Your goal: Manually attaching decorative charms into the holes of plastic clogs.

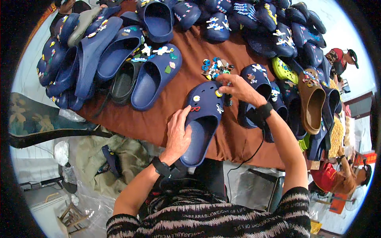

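Note:
A navy blue clog (200,133) lies on the brown cloth in front of me, toe pointing away. Its holed upper bears a white and yellow round charm (196,98), a red glasses-shaped charm (195,108) and a white charm (219,108). My left hand (179,133) grips the clog's left side, with the thumb over the opening's edge. At the right of the toe, the bent fingers of my right hand (240,90) pinch at a yellow and white charm (218,93) on the upper; the fingertips partly cover it. Just beyond the toe sits a pile of loose charms (215,68).
Decorated navy clogs (156,77) crowd the left and far sides of the brown cloth (119,119). More clogs, including a brown clog (311,103) and a lime green clog (283,69), stand at right. A black cable (254,152) hangs from my right wrist. Other people are farther right.

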Available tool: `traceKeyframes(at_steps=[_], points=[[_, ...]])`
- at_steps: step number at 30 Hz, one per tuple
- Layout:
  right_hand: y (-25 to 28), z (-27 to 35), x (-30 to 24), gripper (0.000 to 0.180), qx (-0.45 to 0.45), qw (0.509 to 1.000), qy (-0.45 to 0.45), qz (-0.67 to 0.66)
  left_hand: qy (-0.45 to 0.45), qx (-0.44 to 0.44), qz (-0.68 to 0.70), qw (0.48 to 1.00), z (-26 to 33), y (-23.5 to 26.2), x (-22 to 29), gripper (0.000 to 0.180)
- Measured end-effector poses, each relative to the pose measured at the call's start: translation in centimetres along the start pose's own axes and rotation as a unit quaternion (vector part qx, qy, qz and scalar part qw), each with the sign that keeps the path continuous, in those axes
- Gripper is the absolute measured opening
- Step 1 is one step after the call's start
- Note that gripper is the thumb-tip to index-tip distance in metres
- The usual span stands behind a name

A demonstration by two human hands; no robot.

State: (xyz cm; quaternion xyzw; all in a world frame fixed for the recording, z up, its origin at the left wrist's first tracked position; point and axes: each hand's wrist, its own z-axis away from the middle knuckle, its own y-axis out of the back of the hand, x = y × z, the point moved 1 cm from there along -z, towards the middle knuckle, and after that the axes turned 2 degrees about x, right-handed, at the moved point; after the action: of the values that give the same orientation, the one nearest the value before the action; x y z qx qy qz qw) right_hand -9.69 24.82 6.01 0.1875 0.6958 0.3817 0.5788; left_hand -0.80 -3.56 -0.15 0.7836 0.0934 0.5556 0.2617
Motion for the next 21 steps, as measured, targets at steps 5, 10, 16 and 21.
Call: traceKeyframes(at_steps=[5, 10, 16, 21], points=[[-0.9, 1.4, -2.2, 0.026, -0.001, 0.997, 0.05, 0.051, -0.011, 0.006, 0.002, 1.0, 0.0, -0.1, -0.3, 0.061], [-1.9, 1.2, -1.7, 0.025, 0.028, 0.997, 0.006, 0.072, -0.005, 0.001, 0.006, 1.0, -0.2, -0.3, -0.3, 0.06], [-2.2, 1.0, -0.7, 0.027, 0.035, 0.992, -0.102, -0.069, 0.015, 0.0, -0.004, 1.0, -0.1, -0.1, 0.1, 0.06], [-2.1, 0.3, -1.1, 0.029, 0.051, 0.994, -0.088, 0.035, 0.018, -0.002, -0.01, 1.0, -0.1, -0.1, -0.2, 0.06]])
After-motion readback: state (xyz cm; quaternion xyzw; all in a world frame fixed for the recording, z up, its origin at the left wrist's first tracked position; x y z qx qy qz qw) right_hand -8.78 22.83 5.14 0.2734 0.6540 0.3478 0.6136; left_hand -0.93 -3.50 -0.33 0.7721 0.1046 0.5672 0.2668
